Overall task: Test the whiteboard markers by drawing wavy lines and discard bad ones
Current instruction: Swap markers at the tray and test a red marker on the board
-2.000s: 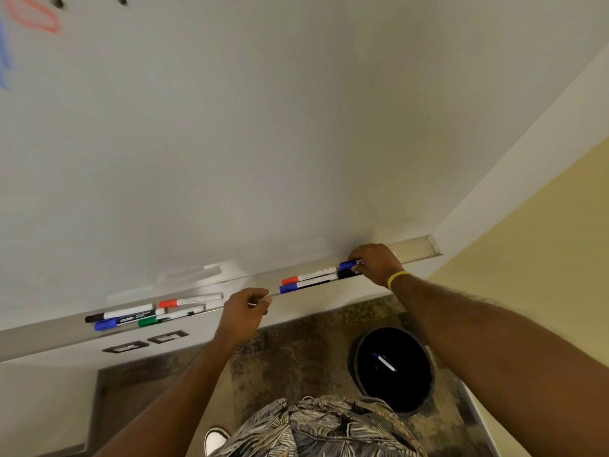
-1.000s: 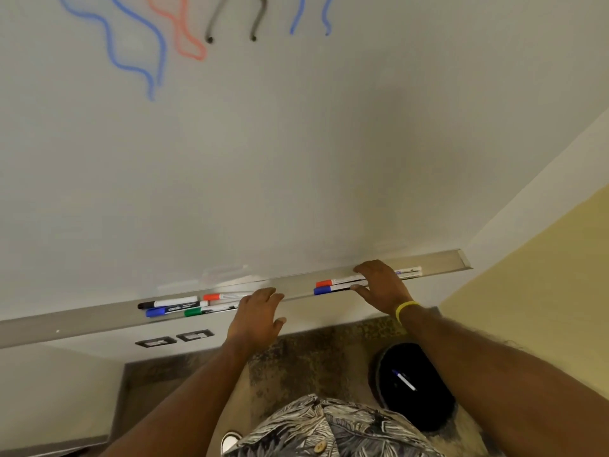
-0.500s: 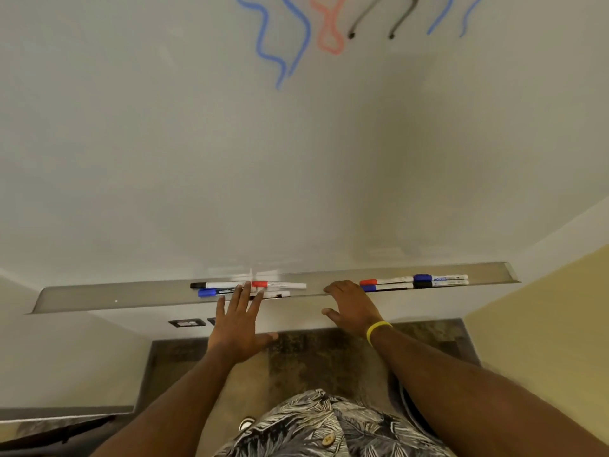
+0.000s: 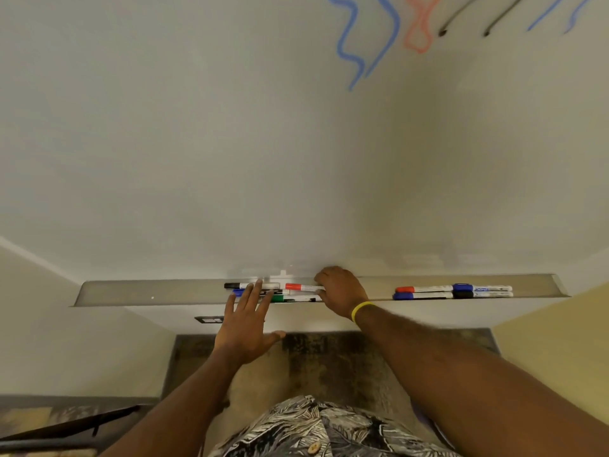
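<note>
The whiteboard [image 4: 230, 143] carries blue, red and black wavy lines [image 4: 356, 44] at its top right. On its metal tray [image 4: 148, 291] lies a left group of markers: a black-capped one [image 4: 235, 285], a blue one [image 4: 238, 292], a green one [image 4: 283, 298] and a red-capped one [image 4: 298, 286]. My right hand [image 4: 341, 291] curls its fingers and thumb around the barrel end of the red-capped marker, which still lies in the tray. My left hand [image 4: 245, 324] is open with fingers spread, its fingertips over the blue marker. Several more markers [image 4: 451, 291] lie further right in the tray.
A dark wall plate [image 4: 207, 319] sits under the tray. A yellow wall [image 4: 560, 341] stands to the right. Patterned carpet [image 4: 329, 357] lies below. A dark slanted frame [image 4: 66, 427] shows at the bottom left.
My right hand left the right-hand markers, moved left along the tray and closed on the red-capped marker. My left hand opened. The view swung left, and the bin dropped out of sight.
</note>
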`<state>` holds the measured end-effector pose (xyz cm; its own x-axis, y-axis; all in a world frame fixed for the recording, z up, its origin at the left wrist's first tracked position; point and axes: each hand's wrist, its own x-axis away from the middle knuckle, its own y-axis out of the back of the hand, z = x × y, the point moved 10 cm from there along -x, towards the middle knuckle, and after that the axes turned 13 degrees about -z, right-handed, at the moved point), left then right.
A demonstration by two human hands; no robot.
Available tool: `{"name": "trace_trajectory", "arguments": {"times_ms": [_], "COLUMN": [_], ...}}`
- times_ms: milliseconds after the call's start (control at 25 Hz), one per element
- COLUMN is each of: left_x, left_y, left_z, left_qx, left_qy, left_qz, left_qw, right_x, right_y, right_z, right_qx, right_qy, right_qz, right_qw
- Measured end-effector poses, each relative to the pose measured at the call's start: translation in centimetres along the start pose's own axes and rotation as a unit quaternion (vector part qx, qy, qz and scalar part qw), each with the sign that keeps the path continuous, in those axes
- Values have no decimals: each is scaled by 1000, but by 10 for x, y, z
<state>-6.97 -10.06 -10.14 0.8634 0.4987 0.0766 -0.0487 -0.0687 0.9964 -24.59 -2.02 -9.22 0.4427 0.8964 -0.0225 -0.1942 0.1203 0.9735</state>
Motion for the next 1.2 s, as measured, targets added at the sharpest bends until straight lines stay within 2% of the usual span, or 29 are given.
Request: {"name": "trace_trajectory", "arguments": {"times_ms": [320, 560, 680, 760, 880, 960, 1040, 1200], "left_x": [13, 24, 22, 15, -2, -12, -17, -15], "left_y": [11, 13, 21, 29, 30, 33, 34, 21], "left_z": [22, 31, 27, 23, 11, -7, -29, -64], "left_qx": [27, 48, 115, 234, 444, 523, 553, 567], "left_qy": [42, 65, 82, 132, 236, 257, 238, 219], "left_qz": [-21, -19, -39, -71, -81, -70, -65, -22], "left_qw": [999, 997, 989, 961, 860, 810, 795, 794], "right_x": [-29, -29, -26, -22, -7, 10, 32, 75], "right_y": [-22, -21, -5, 10, 32, 40, 44, 33], "right_z": [35, 35, 39, 42, 47, 47, 41, 19], "right_qx": [110, 96, 68, 33, -59, -135, -193, -238], "right_qy": [50, 46, 52, 51, 43, 28, -4, -82], "right_qz": [32, 24, -2, -23, -44, -45, -51, -40], "right_qw": [992, 994, 996, 998, 996, 989, 980, 967]}}
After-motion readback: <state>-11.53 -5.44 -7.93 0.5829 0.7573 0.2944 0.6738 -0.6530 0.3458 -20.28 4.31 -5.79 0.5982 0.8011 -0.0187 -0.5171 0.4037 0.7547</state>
